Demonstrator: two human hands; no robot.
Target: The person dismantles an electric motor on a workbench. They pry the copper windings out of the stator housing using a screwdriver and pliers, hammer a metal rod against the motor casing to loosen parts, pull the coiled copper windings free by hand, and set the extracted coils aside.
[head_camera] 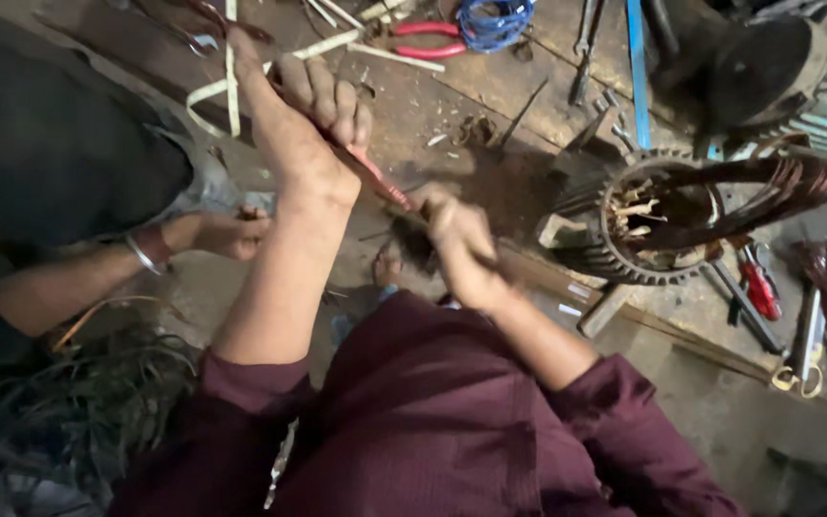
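My left hand (313,105) wraps tight around a red strip (375,177), my right hand (461,244) closed on its dark lower end, stretched above the cluttered bench (490,86). It looks thin, stiff and springy, best gripped at both ends. A finned motor core (643,215) sits nearby.

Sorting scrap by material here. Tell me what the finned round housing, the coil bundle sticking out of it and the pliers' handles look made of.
Finned round housing: cast metal, dull grey, judging by its ribbed rim. Coil bundle: probably enamelled copper wire, glossy reddish-brown strands. Pliers' handles: red plastic or rubber sleeves, smooth and bright.
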